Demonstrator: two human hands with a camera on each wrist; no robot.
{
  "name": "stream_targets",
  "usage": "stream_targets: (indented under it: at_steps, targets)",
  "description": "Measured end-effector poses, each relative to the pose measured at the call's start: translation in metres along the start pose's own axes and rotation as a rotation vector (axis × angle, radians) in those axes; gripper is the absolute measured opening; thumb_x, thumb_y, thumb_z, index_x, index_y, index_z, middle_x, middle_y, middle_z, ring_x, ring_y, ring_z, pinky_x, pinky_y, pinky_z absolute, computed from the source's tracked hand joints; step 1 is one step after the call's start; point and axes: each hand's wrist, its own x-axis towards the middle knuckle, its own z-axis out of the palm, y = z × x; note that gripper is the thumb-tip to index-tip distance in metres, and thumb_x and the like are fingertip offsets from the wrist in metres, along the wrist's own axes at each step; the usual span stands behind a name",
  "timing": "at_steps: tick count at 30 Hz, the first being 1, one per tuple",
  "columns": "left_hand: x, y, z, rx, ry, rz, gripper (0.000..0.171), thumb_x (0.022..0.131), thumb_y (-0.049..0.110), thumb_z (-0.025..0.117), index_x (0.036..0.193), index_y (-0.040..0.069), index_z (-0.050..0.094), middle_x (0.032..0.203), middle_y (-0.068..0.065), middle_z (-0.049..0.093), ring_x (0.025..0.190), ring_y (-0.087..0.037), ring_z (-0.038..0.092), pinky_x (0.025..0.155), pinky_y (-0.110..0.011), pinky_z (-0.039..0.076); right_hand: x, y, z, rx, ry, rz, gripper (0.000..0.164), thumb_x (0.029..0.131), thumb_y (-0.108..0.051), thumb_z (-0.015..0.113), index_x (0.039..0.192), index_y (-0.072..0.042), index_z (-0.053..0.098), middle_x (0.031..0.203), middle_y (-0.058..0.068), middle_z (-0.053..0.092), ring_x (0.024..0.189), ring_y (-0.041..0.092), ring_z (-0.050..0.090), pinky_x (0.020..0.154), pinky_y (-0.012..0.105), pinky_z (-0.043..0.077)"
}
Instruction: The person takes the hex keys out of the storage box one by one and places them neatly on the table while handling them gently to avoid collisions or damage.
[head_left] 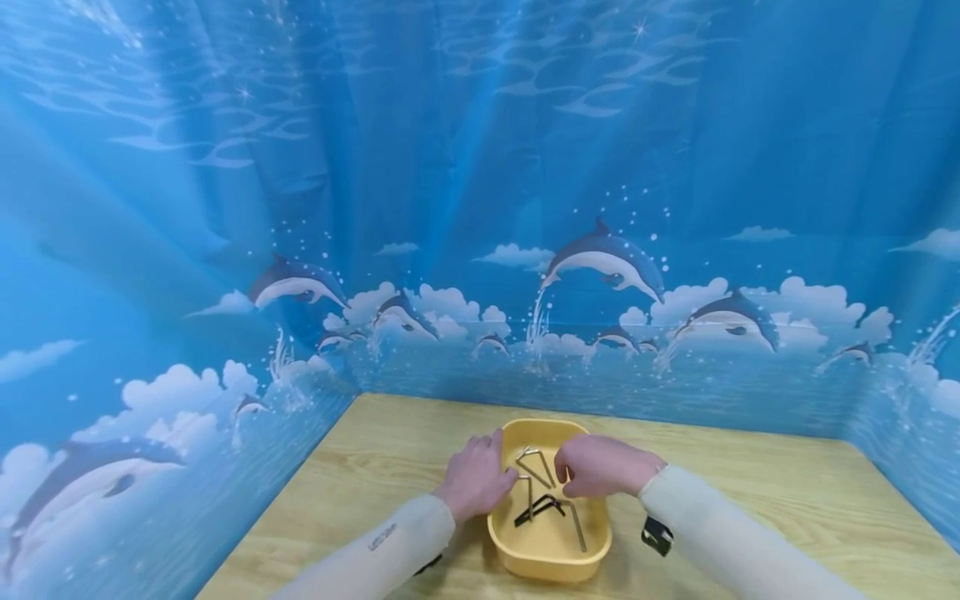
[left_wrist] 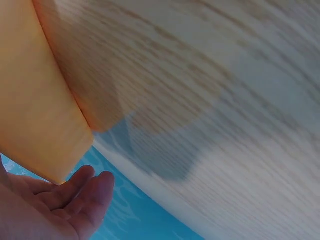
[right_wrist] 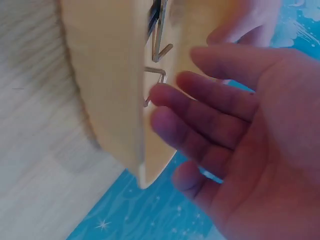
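Observation:
A yellow plastic basin (head_left: 551,568) holds several L-shaped hex keys, some silver and one black. My left hand (head_left: 476,477) holds the basin's left rim, its thumb over the edge and its fingers along the outer wall, as the left wrist view shows beside the basin wall (left_wrist: 42,100). Over the right side of the basin hovers my right hand (head_left: 603,467), its fingers loosely bent with nothing between them. Just past those fingertips, a silver hex key (right_wrist: 159,71) shows in the right wrist view. The black hex key (head_left: 534,510) lies in the middle, and a silver hex key (head_left: 577,527) lies at the right.
The basin stands on a wood-grain table (head_left: 420,425). Behind and to the left, a blue curtain (head_left: 450,208) printed with dolphins and clouds meets the table's edges. A black band with a buckle (head_left: 657,536) hangs at the right sleeve.

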Motion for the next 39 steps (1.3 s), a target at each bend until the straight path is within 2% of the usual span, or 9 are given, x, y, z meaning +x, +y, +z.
stream_targets:
  at_steps: [7, 16, 18, 21, 24, 26, 32, 39]
  targets:
    - [0.001, -0.001, 0.002, 0.027, -0.004, 0.002, 0.075, 0.097, 0.044, 0.053, 0.154, 0.000, 0.034, 0.144, -0.020, 0.055, 0.134, -0.036, 0.051, 0.104, -0.052, 0.049, 0.025, -0.008, -0.002, -0.027, -0.144, 0.110, 0.006, 0.083, -0.016, 0.079, 0.086, -0.019, 0.075, 0.080, -0.011, 0.065, 0.071, 0.008, 0.059, 0.066, 0.029, 0.053]
    - [0.000, 0.002, -0.002, 0.043, -0.010, 0.011, 0.074, 0.098, 0.044, 0.054, 0.154, -0.001, 0.035, 0.141, -0.020, 0.057, 0.132, -0.036, 0.053, 0.102, -0.051, 0.050, 0.044, -0.009, -0.001, 0.044, -0.266, 0.185, 0.012, 0.086, -0.015, 0.077, 0.075, -0.020, 0.075, 0.074, 0.002, 0.074, 0.064, 0.017, 0.067, 0.052, 0.026, 0.046]
    - [0.000, 0.002, -0.003, 0.043, -0.009, 0.016, 0.074, 0.098, 0.044, 0.053, 0.154, -0.001, 0.035, 0.140, -0.021, 0.058, 0.131, -0.036, 0.053, 0.101, -0.051, 0.050, 0.046, -0.009, -0.001, 0.043, -0.284, 0.204, 0.014, 0.085, -0.015, 0.076, 0.072, -0.018, 0.075, 0.071, 0.004, 0.074, 0.058, 0.015, 0.064, 0.048, 0.023, 0.043]
    - [0.001, 0.001, -0.003, 0.040, -0.011, 0.017, 0.074, 0.098, 0.044, 0.052, 0.154, -0.001, 0.034, 0.139, -0.021, 0.058, 0.131, -0.037, 0.053, 0.102, -0.052, 0.050, 0.049, -0.012, 0.000, -0.008, -0.312, 0.226, 0.023, 0.081, -0.009, 0.075, 0.060, -0.016, 0.070, 0.054, 0.000, 0.065, 0.045, 0.011, 0.050, 0.042, 0.022, 0.035]
    - [0.001, 0.000, -0.003, 0.041, -0.016, 0.016, 0.075, 0.098, 0.045, 0.052, 0.154, -0.001, 0.033, 0.140, -0.021, 0.058, 0.130, -0.037, 0.054, 0.102, -0.052, 0.050, 0.053, -0.014, 0.003, -0.081, -0.345, 0.264, 0.028, 0.077, -0.004, 0.072, 0.053, -0.016, 0.063, 0.046, -0.004, 0.052, 0.042, 0.009, 0.038, 0.043, 0.024, 0.030]
    - [0.001, 0.000, -0.003, 0.042, -0.021, 0.013, 0.075, 0.098, 0.045, 0.052, 0.155, 0.000, 0.033, 0.140, -0.021, 0.058, 0.130, -0.037, 0.054, 0.102, -0.052, 0.050, 0.056, -0.014, 0.005, -0.129, -0.366, 0.289, 0.029, 0.076, -0.003, 0.073, 0.053, -0.015, 0.062, 0.047, -0.004, 0.050, 0.044, 0.009, 0.038, 0.044, 0.025, 0.030]
    - [0.002, 0.000, -0.003, 0.057, -0.029, 0.014, 0.076, 0.098, 0.046, 0.051, 0.155, 0.000, 0.032, 0.141, -0.021, 0.058, 0.132, -0.037, 0.053, 0.102, -0.053, 0.050, 0.062, -0.017, 0.010, -0.243, -0.369, 0.341, 0.027, 0.074, -0.005, 0.079, 0.056, -0.016, 0.061, 0.054, -0.004, 0.053, 0.050, 0.010, 0.042, 0.049, 0.025, 0.035]
    - [0.002, -0.001, -0.003, 0.066, -0.021, 0.023, 0.076, 0.098, 0.045, 0.052, 0.154, -0.001, 0.033, 0.137, -0.021, 0.060, 0.129, -0.037, 0.055, 0.100, -0.052, 0.051, 0.059, -0.023, 0.014, -0.276, -0.331, 0.290, 0.024, 0.071, -0.005, 0.084, 0.063, -0.014, 0.063, 0.062, -0.003, 0.058, 0.057, 0.010, 0.049, 0.055, 0.026, 0.046]
